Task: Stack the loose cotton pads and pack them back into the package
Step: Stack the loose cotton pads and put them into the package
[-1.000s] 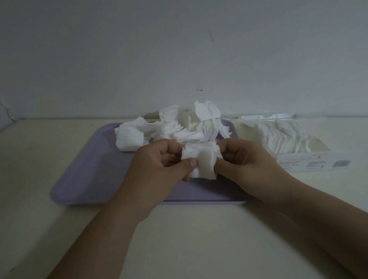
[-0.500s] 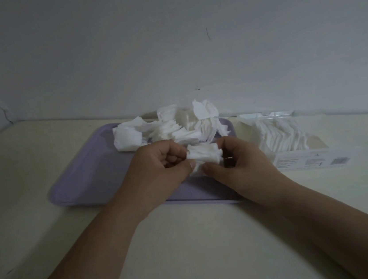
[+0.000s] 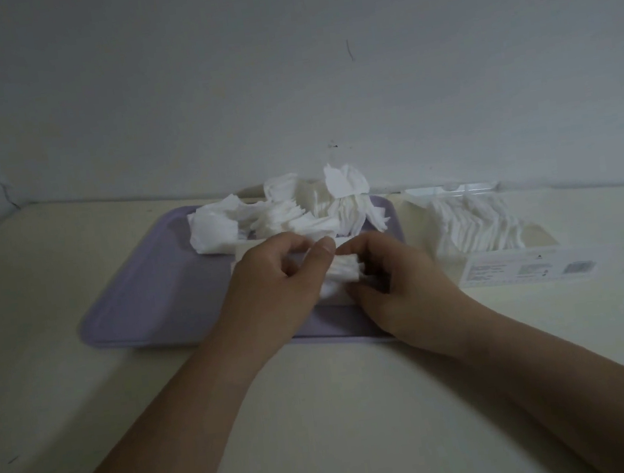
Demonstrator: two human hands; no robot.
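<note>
We see our two bare hands meeting over the near right part of a flat lilac plastic tray (image 3: 145, 296) that lies on the pale cream tabletop (image 3: 324, 411). The left hand (image 3: 270, 292) and the right hand (image 3: 399, 284) both pinch a small stack of white square cotton pads (image 3: 346, 271) between thumbs and curled fingers; most of that stack is hidden behind the knuckles, so we cannot count the pads or tell how evenly they are squared. Behind the hands, a loose heap of white cotton pads (image 3: 288, 215) sits at the far end of the tray, crumpled and overlapping; its near edge is covered by our fingers. To the right of the tray, on the tabletop, lies the clear plastic package (image 3: 497, 225), already holding a leaning row of white pads (image 3: 474, 228). A white label (image 3: 527, 271) runs along its near side with lines of small print and what look like square codes, but the dim light and blur leave none of it readable. Both forearms are cut off by the bottom edge of the view. The grey wall (image 3: 281, 63) behind carries a dark crack at the left.
</note>
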